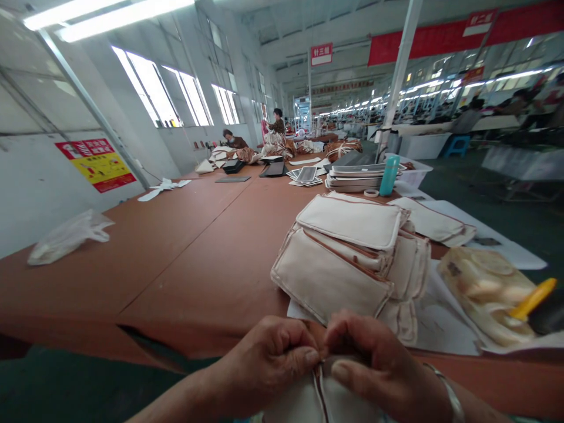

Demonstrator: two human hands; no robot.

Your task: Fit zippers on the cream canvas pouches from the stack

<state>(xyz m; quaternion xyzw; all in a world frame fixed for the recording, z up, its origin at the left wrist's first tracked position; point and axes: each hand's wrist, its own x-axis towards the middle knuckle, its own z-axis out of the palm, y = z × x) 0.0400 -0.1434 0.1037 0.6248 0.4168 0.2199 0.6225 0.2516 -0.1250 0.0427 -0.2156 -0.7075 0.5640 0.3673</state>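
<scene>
My left hand [275, 358] pinches the edge of a white sewn fabric piece [295, 405] with brown trim, low at the table's front edge. Close beside it, my right hand [374, 364] grips the same piece, its thumb lying along the white surface. A dark seam or slit runs down the piece between both thumbs. Brown material shows between the fingertips, partly hidden by them. Just beyond the hands, a pile of similar white padded pieces [352, 220] with brown edges lies on the brown table [189, 252].
At the right sits a translucent plastic container [489, 276] with a yellow-handled tool [533, 298]. A teal bottle [389, 176] and a tape roll [371, 192] stand behind the pile. A plastic bag [73, 235] lies far left. Two people work at the table's far end.
</scene>
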